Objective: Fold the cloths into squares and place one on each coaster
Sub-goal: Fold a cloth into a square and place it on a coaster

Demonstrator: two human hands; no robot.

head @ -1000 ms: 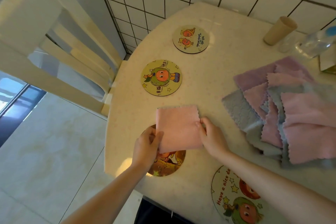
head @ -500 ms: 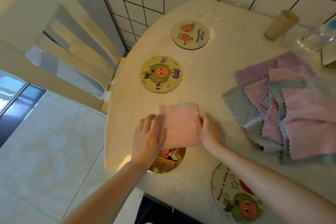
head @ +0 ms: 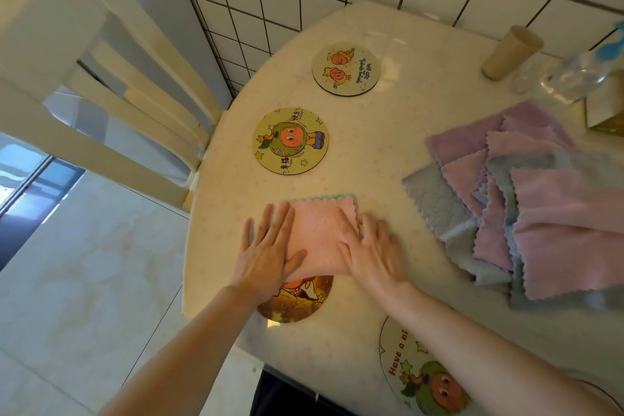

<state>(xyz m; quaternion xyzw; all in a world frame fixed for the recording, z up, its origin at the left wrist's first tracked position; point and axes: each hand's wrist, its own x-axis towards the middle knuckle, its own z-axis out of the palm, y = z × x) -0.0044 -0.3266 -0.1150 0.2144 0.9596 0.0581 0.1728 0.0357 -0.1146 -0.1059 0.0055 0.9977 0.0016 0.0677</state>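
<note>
With both hands, left hand and right hand, spread flat pressing the pink cloth, centre it squarely over the coaster.

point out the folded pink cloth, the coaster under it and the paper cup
folded pink cloth [head: 319, 233], head view, bare middle
coaster under it [head: 297, 300], head view, exposed near part
paper cup [head: 511, 52], head view, side wall

The folded pink cloth and both hands hide most of the near coaster. At five o'clock another coaster is cut by the edge; the right hand is blurred.
</note>
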